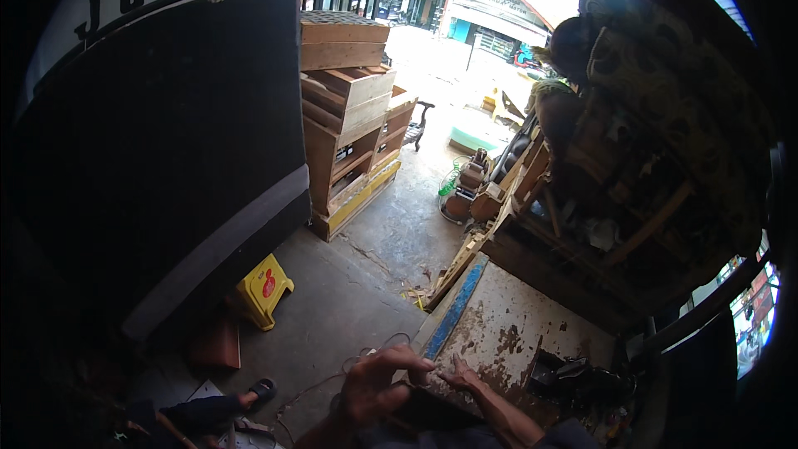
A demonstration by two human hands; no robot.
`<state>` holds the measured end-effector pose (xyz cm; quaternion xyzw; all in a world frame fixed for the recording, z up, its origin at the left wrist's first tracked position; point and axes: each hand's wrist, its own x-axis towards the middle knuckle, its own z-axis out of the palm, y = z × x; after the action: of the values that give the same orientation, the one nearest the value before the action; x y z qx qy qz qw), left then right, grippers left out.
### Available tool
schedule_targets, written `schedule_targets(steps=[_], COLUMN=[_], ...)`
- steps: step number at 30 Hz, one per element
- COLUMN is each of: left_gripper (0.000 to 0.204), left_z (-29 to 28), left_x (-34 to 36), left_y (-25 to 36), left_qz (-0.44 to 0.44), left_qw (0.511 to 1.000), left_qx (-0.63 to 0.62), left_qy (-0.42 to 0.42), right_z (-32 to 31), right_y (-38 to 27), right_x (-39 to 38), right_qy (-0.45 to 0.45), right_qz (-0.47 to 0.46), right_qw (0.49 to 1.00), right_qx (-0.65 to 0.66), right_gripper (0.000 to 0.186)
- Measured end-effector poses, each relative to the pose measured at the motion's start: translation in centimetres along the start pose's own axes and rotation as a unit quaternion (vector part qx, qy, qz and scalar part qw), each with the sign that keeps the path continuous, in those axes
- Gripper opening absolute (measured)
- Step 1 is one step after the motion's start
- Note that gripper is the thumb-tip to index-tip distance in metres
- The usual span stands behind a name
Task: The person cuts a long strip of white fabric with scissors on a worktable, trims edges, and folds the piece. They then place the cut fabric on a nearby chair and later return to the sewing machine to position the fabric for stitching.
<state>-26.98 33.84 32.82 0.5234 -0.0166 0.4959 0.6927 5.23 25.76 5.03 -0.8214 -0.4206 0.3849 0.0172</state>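
Observation:
My left hand (376, 384) is raised at the lower middle, its fingers bent and a gap showing between them and the thumb. I see nothing held in it. Just to its right, my right hand (462, 375) reaches in over the near edge of a worn workbench top (499, 316). Its fingers are partly stretched and spread, and no object shows in them. Both hands are close together near the blue-painted strip (455, 308) along the bench's left edge. A dark area below the hands is too dim to make out.
A yellow plastic stool (266, 291) stands on the floor at left, beside a large black panel (166, 158). Stacked wooden drawers and cabinets (353, 125) rise beyond. Cluttered wooden frames (582, 175) fill the right. A person's sandalled foot (262, 392) shows at lower left.

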Motion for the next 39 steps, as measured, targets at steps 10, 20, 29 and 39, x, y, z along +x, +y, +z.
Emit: schedule_targets(steps=[10,20,29,39], left_gripper=[0.03,0.024,0.032,0.034], left_z=[-1.0,-1.0,-0.6,-6.4], left_x=[1.9,0.0,5.9,17.5], left_y=[16.8,18.6,16.8,10.6], left_qz=[0.14,0.118,0.13,-0.015], left_qw=[0.949,0.955,0.972,0.96], left_qx=[-0.264,-0.265,-0.196,-0.238], left_qy=[-0.103,0.061,-0.019,-0.145], right_z=[3.3,3.8,3.9,2.5], right_y=[-4.2,-2.7,-3.6,-10.3], right_x=[3.2,3.6,2.5,7.1], right_qy=[-0.058,-0.076,-0.05,0.09], right_qz=[0.17,0.172,0.167,0.135], right_qw=[0.98,0.98,0.984,0.984], right_qx=[-0.087,-0.069,-0.044,0.077], right_gripper=[0.14,0.147,0.141,0.062])
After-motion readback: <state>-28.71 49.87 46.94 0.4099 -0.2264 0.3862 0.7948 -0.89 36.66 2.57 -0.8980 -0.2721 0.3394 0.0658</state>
